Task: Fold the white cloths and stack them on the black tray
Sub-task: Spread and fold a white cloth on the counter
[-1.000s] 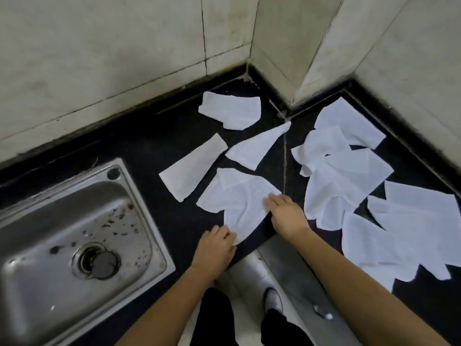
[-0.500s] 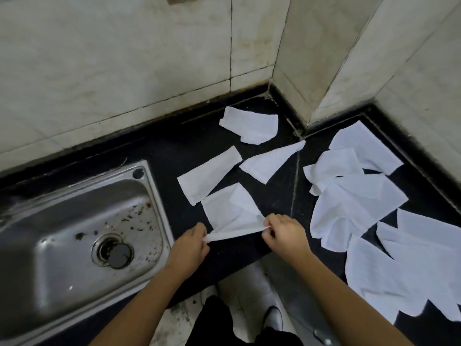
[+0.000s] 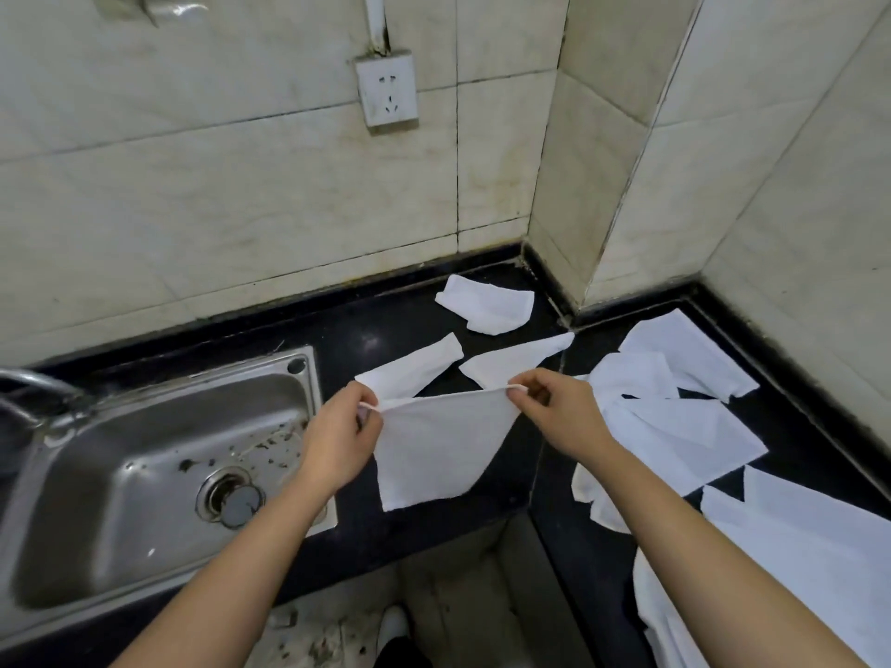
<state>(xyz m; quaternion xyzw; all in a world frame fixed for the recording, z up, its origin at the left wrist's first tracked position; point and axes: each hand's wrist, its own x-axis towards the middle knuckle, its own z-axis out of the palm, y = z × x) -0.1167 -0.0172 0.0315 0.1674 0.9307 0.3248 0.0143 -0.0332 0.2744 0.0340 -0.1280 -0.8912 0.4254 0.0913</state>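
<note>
Your left hand and right hand each pinch a top corner of a white cloth, holding it stretched above the black counter, beside the sink.
</note>
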